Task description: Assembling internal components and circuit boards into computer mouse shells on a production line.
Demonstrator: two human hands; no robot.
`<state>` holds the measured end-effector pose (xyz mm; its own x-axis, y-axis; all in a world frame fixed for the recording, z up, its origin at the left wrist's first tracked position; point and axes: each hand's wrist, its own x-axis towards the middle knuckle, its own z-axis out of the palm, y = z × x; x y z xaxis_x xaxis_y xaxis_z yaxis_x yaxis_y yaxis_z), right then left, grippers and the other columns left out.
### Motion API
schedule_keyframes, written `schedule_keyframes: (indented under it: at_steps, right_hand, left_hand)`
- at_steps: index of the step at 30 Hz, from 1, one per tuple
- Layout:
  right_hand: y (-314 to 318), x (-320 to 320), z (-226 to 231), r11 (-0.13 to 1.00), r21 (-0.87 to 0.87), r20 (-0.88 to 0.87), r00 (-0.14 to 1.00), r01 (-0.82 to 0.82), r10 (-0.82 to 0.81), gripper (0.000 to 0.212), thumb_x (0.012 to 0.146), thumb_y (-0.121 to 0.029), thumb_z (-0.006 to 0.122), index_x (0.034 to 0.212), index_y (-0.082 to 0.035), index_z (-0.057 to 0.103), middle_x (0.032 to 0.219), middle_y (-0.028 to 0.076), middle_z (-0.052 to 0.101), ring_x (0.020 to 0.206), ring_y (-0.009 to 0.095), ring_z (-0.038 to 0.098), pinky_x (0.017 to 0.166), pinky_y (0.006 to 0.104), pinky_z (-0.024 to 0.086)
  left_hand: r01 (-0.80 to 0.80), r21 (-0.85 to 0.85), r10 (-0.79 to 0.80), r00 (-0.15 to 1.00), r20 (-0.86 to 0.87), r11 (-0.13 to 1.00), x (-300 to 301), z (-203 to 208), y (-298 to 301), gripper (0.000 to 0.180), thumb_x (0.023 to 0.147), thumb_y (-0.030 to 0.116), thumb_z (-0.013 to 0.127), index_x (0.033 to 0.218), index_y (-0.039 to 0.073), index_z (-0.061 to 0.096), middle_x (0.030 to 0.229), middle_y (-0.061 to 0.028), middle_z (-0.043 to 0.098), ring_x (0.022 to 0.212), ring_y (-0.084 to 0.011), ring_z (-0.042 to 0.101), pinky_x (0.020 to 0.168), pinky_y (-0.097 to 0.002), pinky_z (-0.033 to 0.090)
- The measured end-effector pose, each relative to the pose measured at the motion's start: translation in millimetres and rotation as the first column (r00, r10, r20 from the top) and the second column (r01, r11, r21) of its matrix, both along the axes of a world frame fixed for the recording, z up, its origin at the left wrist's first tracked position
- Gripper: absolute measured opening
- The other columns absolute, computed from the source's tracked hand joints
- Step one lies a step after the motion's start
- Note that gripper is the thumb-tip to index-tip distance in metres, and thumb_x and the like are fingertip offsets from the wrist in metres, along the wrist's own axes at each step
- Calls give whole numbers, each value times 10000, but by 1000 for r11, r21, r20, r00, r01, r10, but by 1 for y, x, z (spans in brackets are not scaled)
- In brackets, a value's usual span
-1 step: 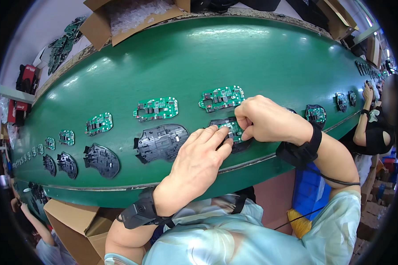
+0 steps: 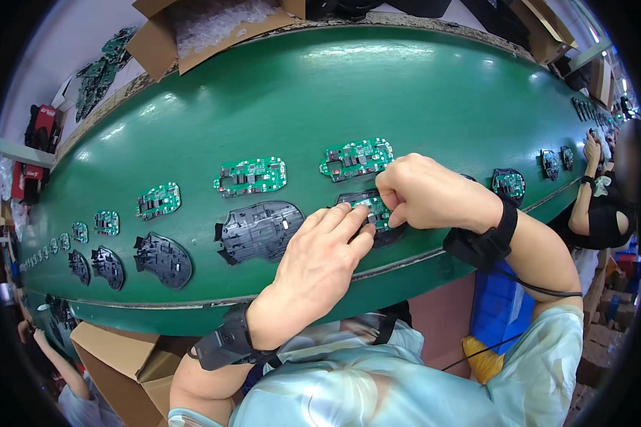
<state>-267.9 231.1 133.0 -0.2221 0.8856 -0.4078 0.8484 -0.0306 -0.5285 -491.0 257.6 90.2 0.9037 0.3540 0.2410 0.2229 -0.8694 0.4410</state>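
Observation:
A green circuit board (image 2: 372, 208) sits in a black plastic shell (image 2: 389, 237) on the green bench, directly before me. My left hand (image 2: 319, 250) lies on the board's left side, fingers stretched out and fingertips touching it. At the board's right edge my right hand (image 2: 427, 193) is closed, thumb and bent fingers drawn together; whatever they pinch is hidden. Just beyond my hands lies another circuit board (image 2: 357, 159), and left of it a further circuit board (image 2: 251, 176). An unfilled black shell (image 2: 261, 229) rests left of my left hand.
Rows of boards (image 2: 159, 201) and shells (image 2: 163, 259) stretch leftward along the green bench (image 2: 406, 85). To the right stands a shell with a board in it (image 2: 508, 184). An open carton (image 2: 157, 35) is beyond the far edge. Other people's arms (image 2: 584, 199) show at both sides.

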Motion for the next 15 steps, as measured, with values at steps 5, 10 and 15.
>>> schedule_keyframes:
  at_steps: [5,10,15]
  right_hand:
    - [3,-6,-6,990,84,127,987,-110,99,173,643,4,792,746,-2,654,779,163,674,834,369,680,723,451,543]
    - [-9,-10,-8,952,243,186,972,-188,145,136,658,28,722,788,11,690,795,194,695,819,394,703,717,460,578]
    - [-9,-9,-8,951,276,153,983,-142,102,115,684,21,701,798,12,684,778,183,691,824,375,703,745,447,574]
  left_hand:
    - [0,57,0,1000,8,998,4,0,-2,321,782,37,632,1095,8,694,1257,-156,649,1186,-321,605,977,-426,494]
    - [20,141,-16,1000,-27,990,5,2,-5,277,787,64,629,1051,7,688,1223,-166,660,1143,-311,620,967,-417,487]
    - [16,110,-15,1000,-3,994,6,2,-3,283,775,52,635,1050,10,686,1209,-168,662,1143,-317,616,965,-422,487]
